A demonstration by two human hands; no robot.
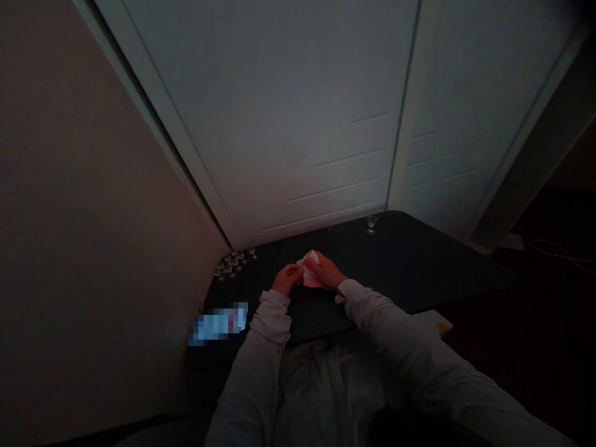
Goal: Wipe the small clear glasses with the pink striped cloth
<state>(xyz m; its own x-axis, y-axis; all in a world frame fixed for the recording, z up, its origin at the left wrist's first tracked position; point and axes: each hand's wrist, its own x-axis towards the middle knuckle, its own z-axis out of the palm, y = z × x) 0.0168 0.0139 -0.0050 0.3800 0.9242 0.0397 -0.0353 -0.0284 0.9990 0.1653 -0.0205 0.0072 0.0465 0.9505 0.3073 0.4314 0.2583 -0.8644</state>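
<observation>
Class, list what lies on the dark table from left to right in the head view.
Blurred blue packet → cluster of small glasses → left hand → pink-and-white cloth → right hand → lone small glass.

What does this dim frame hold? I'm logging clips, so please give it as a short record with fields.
Setting: dark table against pale doors
Left hand: touching the pink-white cloth
Right hand: gripping the same cloth
Far left corner: cluster of small glasses
Far edge: single small glass
Near left: blurred blue packet
Lighting: very low; details unclear
</observation>
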